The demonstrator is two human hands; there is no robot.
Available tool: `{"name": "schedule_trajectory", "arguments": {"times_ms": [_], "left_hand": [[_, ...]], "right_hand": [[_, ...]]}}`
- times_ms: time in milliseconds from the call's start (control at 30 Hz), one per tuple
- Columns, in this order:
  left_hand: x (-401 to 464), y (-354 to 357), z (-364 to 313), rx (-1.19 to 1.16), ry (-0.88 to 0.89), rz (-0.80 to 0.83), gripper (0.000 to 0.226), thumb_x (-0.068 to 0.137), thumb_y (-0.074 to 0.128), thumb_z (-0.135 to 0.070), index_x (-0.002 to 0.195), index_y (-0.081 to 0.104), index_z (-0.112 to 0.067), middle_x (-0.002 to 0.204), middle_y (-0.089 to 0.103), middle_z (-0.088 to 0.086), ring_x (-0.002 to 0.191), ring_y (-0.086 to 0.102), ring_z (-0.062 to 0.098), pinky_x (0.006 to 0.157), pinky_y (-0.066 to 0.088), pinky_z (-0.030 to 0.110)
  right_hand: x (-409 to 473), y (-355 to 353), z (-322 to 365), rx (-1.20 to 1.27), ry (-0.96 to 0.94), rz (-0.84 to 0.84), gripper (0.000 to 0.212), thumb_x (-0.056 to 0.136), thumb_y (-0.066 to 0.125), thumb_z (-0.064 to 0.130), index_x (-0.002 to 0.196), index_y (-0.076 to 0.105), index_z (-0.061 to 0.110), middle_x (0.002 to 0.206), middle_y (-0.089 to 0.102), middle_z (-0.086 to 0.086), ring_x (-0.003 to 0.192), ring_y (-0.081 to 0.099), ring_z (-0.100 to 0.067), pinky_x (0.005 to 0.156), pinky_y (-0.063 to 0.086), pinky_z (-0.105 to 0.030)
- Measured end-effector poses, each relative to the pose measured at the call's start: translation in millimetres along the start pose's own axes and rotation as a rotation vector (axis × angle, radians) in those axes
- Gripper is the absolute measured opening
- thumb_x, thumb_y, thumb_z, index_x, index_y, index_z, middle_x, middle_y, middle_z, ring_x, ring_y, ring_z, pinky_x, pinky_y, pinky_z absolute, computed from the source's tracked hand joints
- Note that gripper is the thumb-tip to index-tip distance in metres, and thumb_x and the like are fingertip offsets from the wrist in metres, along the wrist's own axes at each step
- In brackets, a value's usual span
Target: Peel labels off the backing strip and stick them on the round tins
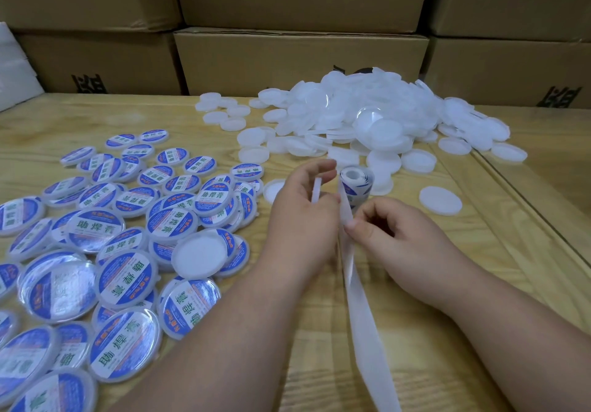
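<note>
My left hand (303, 207) grips a plain white round tin (316, 189) seen edge-on, fingers curled around it. My right hand (393, 229) pinches the white backing strip (361, 315), which trails down toward me off the bottom of the view. The strip's upper end is wound into a small label roll (355, 184) with blue-printed labels, standing between my two hands. Several labelled tins (128, 271) with blue labels lie spread on the left of the table. A heap of unlabelled white tins (367, 117) lies at the back right.
The wooden table (479, 251) has a seam running diagonally on the right. Stacked cardboard boxes (300, 59) wall off the back. One unlabelled white tin (200, 253) lies among the labelled ones, and another (440, 201) lies alone to the right.
</note>
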State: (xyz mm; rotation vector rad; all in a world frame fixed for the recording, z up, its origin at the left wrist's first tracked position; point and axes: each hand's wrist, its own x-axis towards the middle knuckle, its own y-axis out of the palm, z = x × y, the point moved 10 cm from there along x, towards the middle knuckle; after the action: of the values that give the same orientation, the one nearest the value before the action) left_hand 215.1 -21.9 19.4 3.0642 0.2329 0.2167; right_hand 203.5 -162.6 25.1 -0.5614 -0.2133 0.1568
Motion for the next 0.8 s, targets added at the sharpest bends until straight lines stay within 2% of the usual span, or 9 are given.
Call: {"name": "schedule_trajectory", "arguments": {"times_ms": [133, 200, 300, 367, 433, 500, 633, 733, 800], "left_hand": [[-1.1, 5.1, 1.5, 0.08, -0.014, 0.047, 0.042, 0.078, 0.054, -0.007, 0.101, 0.067, -0.039, 0.106, 0.072, -0.02, 0.09, 0.072, 0.002, 0.073, 0.059, 0.024], [-2.5, 8.0, 1.5, 0.091, -0.024, 0.074, 0.041, 0.073, 0.052, -0.011, 0.1, 0.067, -0.038, 0.102, 0.074, -0.02, 0.088, 0.072, 0.002, 0.07, 0.059, 0.021], [-4.2, 12.5, 1.1, 0.122, -0.02, 0.103, 0.036, 0.077, 0.054, -0.008, 0.096, 0.067, -0.035, 0.1, 0.074, -0.019, 0.093, 0.071, 0.001, 0.072, 0.057, 0.02], [-5.7, 14.8, 1.5, 0.141, -0.03, 0.114, 0.035, 0.077, 0.052, -0.008, 0.094, 0.068, -0.034, 0.101, 0.074, -0.018, 0.098, 0.071, 0.004, 0.078, 0.057, 0.024], [-6.4, 15.1, 0.9, 0.14, -0.035, 0.114, 0.036, 0.073, 0.049, -0.012, 0.094, 0.067, -0.034, 0.099, 0.074, -0.018, 0.093, 0.072, 0.004, 0.073, 0.056, 0.021], [-6.3, 12.7, -1.2, 0.136, -0.027, 0.097, 0.035, 0.07, 0.049, -0.016, 0.094, 0.068, -0.034, 0.096, 0.073, -0.019, 0.081, 0.07, -0.001, 0.061, 0.051, 0.012], [-4.3, 7.0, -0.5, 0.135, -0.017, 0.054, 0.036, 0.083, 0.054, -0.004, 0.094, 0.067, -0.035, 0.098, 0.073, -0.018, 0.065, 0.063, -0.003, 0.052, 0.045, 0.009], [-2.2, 4.6, -0.4, 0.152, 0.0, 0.032, 0.037, 0.087, 0.056, -0.001, 0.094, 0.066, -0.035, 0.098, 0.072, -0.021, 0.072, 0.065, -0.001, 0.056, 0.045, 0.007], [-1.5, 4.2, -0.9, 0.169, 0.017, 0.025, 0.032, 0.089, 0.059, -0.004, 0.095, 0.066, -0.035, 0.098, 0.071, -0.025, 0.076, 0.066, -0.002, 0.059, 0.045, 0.006]], "right_hand": [[2.7, -3.0, -4.7, 0.06, 0.051, -0.063, 0.028, 0.082, 0.063, 0.053, 0.092, 0.069, 0.027, 0.085, 0.07, -0.001, 0.065, 0.054, -0.006, 0.058, 0.043, -0.014], [4.2, -5.1, -7.4, 0.057, 0.072, -0.089, 0.026, 0.086, 0.063, 0.051, 0.095, 0.07, 0.028, 0.089, 0.072, -0.003, 0.068, 0.059, -0.011, 0.059, 0.044, -0.015], [5.2, -9.6, -10.4, 0.055, 0.085, -0.138, 0.014, 0.093, 0.064, 0.042, 0.094, 0.07, 0.029, 0.077, 0.07, 0.007, 0.059, 0.056, -0.001, 0.053, 0.042, -0.011], [6.2, -11.1, -12.1, 0.044, 0.088, -0.142, 0.003, 0.093, 0.066, 0.03, 0.093, 0.069, 0.029, 0.067, 0.064, 0.008, 0.053, 0.053, -0.003, 0.049, 0.04, -0.013], [7.0, -9.2, -10.9, -0.004, 0.072, -0.113, 0.017, 0.089, 0.062, 0.017, 0.094, 0.067, 0.032, 0.068, 0.067, 0.002, 0.055, 0.057, -0.01, 0.048, 0.041, -0.017], [7.4, -7.3, -9.7, -0.044, 0.069, -0.081, 0.027, 0.085, 0.058, 0.012, 0.098, 0.065, 0.035, 0.069, 0.067, -0.001, 0.055, 0.056, -0.008, 0.048, 0.04, -0.017], [7.2, -4.1, -7.9, -0.04, 0.066, -0.031, 0.023, 0.08, 0.055, 0.014, 0.099, 0.064, 0.022, 0.075, 0.061, -0.02, 0.057, 0.047, -0.017, 0.057, 0.038, -0.031], [7.4, -4.1, -8.9, -0.018, 0.07, -0.008, 0.034, 0.071, 0.048, 0.023, 0.101, 0.061, 0.013, 0.088, 0.064, -0.026, 0.068, 0.054, -0.038, 0.063, 0.039, -0.035], [7.4, -3.9, -9.2, 0.017, 0.084, 0.001, 0.04, 0.068, 0.046, 0.027, 0.101, 0.062, 0.011, 0.095, 0.065, -0.029, 0.071, 0.056, -0.04, 0.065, 0.04, -0.037]]}}
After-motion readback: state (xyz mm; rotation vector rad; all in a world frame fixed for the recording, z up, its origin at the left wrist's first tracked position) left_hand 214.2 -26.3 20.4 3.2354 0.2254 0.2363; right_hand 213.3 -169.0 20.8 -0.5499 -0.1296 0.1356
